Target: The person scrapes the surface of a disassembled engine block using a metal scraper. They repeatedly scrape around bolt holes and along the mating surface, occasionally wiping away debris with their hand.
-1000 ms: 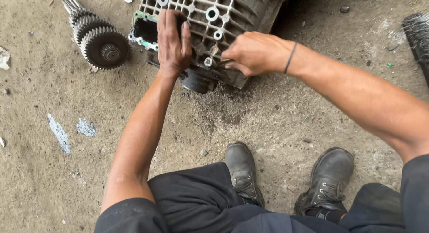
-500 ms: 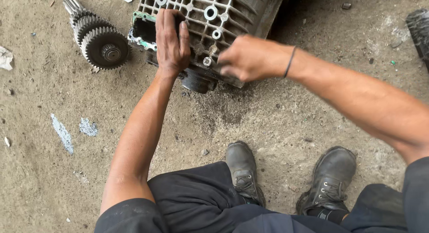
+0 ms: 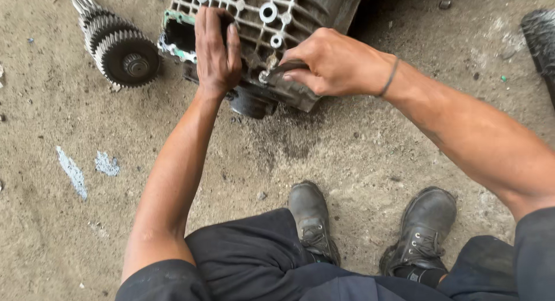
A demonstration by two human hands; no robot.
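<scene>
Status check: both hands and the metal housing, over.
Left hand flat on the ribbed metal housing, bracing it. Right hand closed on a dark tool at a bolt. Gear shaft lies apart on the concrete floor, nothing blocking.

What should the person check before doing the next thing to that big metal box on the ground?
1. Left hand steadying the ribbed metal housing: ok, palm lies flat on it.
2. Right hand gripping the dark tool: ok, fingers closed around it.
3. Tool seated on a bolt: cannot tell, tip is hidden.
4. Gear shaft out of the way: ok, lies apart to the left.
5. Boots away from the housing: ok.
</scene>
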